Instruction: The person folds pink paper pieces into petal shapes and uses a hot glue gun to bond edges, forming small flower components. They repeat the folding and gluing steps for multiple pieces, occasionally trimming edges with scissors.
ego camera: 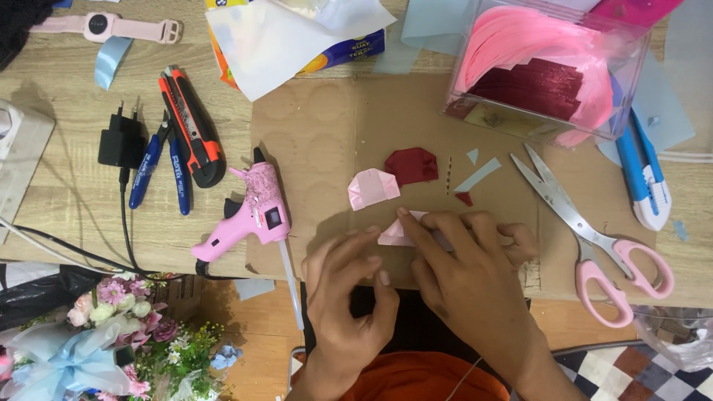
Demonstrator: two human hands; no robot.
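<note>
Pink ribbon piece folded on cardboard mat.
Pink ribbon piece (394, 234) is pinched by right hand (464, 271) fingertips, right of pink glue gun (252, 212); left hand (349, 286) half-curled, touching its edge.

The pink ribbon piece (394, 234) is largely covered by the right hand (464, 278); its full shape cannot be told. The bouquet (96, 338) is cut off by the lower and left edges. The white device (18, 160) on the bench (67, 200) runs off the left edge (kind undetermined). The clear box (549, 67) is cropped at the top.
</note>
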